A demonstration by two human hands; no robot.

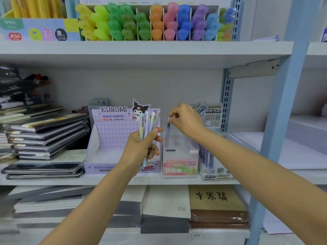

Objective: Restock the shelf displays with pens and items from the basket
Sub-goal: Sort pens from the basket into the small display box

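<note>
We start with the single purple pen (pixel 168 129). It stands nearly upright, and its top end is pinched between the thumb and fingertips of the right hand (pixel 185 121), so that grip is narrow and closed on the pen. The pen's lower end seems to sit just inside the top of the clear display box (pixel 179 162), which is labelled FRUIT SODA and stands on the middle shelf (pixel 53 180).

Just to the left, the left hand (pixel 141 147) has its grip wrapped round a bundle of pastel pens (pixel 147 122). The fingers are curled about the barrels and the thumb is pressed across the front. The pens stand upright and fan out a little at the top. We count about four, though the blur makes us unsure.

Behind that hand is the lilac Kuromi display box (pixel 109 138), touching the clear box on its left side. On the clear box's right stands a pencil-lead display (pixel 211 117) with a printed header card.

Further left on the same shelf lies a slanting stack of notebooks (pixel 46 135). On the shelf above, rows of highlighters (pixel 150 23) run from yellow through green, orange, pink and blue to purple. Below the middle shelf lie flat paper stacks and a brown-covered book (pixel 217 198).
</note>
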